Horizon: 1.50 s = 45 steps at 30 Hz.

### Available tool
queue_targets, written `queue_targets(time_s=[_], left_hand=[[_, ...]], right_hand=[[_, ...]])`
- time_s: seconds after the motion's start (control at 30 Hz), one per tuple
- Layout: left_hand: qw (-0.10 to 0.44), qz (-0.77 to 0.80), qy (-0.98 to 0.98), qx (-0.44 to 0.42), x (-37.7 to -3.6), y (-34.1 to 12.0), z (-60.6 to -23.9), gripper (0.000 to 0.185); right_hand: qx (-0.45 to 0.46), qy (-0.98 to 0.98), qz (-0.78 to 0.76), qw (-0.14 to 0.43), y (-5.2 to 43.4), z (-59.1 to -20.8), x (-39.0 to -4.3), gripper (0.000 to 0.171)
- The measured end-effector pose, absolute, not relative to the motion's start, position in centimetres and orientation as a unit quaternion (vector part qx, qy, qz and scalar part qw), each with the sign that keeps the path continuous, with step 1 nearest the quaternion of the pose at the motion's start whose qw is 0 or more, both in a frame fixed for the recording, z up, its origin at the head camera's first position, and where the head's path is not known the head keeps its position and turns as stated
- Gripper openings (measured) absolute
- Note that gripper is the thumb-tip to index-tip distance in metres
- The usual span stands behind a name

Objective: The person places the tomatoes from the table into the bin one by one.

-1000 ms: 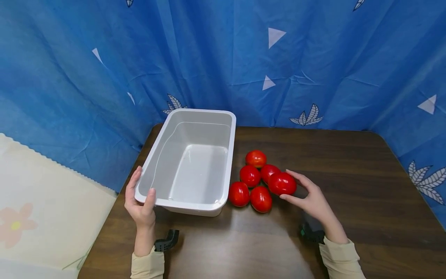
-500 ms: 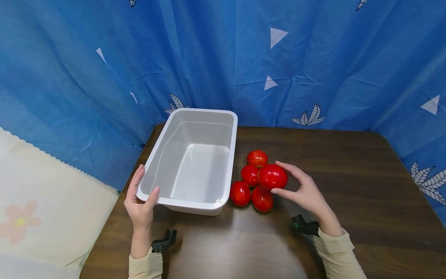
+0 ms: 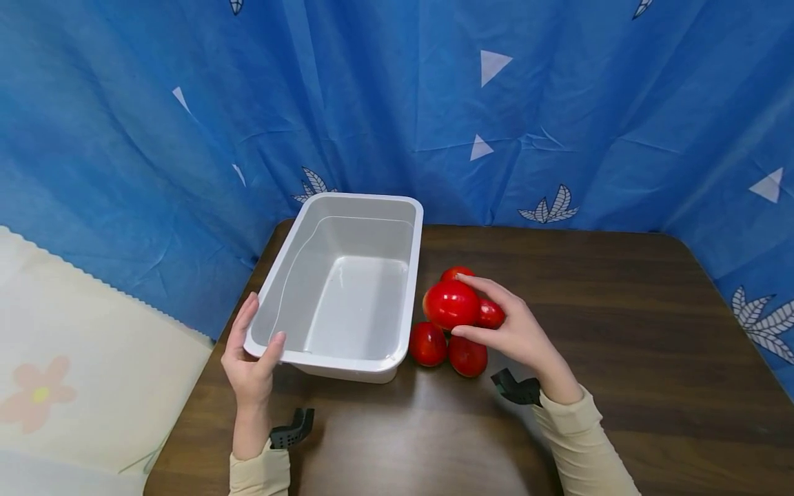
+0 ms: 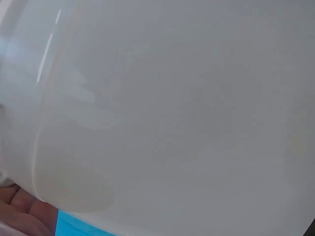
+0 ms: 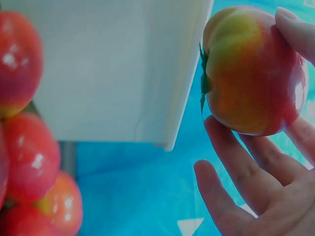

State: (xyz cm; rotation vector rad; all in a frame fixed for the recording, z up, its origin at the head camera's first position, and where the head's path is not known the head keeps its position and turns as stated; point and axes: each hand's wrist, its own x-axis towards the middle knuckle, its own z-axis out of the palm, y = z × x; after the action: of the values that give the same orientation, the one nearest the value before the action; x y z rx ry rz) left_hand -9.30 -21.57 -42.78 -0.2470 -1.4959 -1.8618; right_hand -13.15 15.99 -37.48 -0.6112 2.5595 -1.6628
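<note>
My right hand [image 3: 505, 331] grips a red tomato [image 3: 451, 304] lifted above a cluster of several tomatoes [image 3: 468, 354] on the brown table [image 3: 620, 358]. In the right wrist view the held tomato [image 5: 251, 73] sits between thumb and fingers, beside the bin's white wall [image 5: 108, 69]. My left hand [image 3: 251, 358] holds the near left corner of the empty white plastic bin [image 3: 291, 275], thumb over the rim. The left wrist view is filled by the bin's wall [image 4: 172, 108].
A blue patterned curtain [image 3: 397, 103] hangs close behind the table. A cream cloth with a flower [image 3: 74, 399] lies to the left, beyond the table's edge. Bare wood [image 3: 651, 310] stretches to the right of the tomatoes.
My right hand has picked one tomato off the right side of the pile, lifted it and carried it left towards the bin. The left hand stays on the bin's corner.
</note>
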Motion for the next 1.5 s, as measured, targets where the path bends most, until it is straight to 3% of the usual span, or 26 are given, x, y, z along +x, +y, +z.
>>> queue_targets(time_s=[0.6, 0.93, 1.3, 1.5], left_hand=[[0.371, -0.723, -0.572, -0.113, -9.6, -21.6, -43.0, 0.057], [0.373, -0.721, -0.571, -0.120, -9.6, -21.8, -43.2, 0.056], [0.370, -0.723, -0.572, -0.113, -9.6, -21.6, -43.0, 0.056], [0.369, -0.721, -0.577, -0.101, -9.7, -21.7, -43.0, 0.056]], right_hand=[[-0.256, 0.801, -0.541, 0.011, 11.1, -36.1, -13.6, 0.074], [-0.311, 0.783, -0.538, -0.029, 8.5, -36.9, -13.1, 0.073], [-0.305, 0.779, -0.545, -0.055, 9.0, -37.4, -12.7, 0.067], [-0.299, 0.775, -0.554, -0.060, 9.6, -35.5, -11.7, 0.064]])
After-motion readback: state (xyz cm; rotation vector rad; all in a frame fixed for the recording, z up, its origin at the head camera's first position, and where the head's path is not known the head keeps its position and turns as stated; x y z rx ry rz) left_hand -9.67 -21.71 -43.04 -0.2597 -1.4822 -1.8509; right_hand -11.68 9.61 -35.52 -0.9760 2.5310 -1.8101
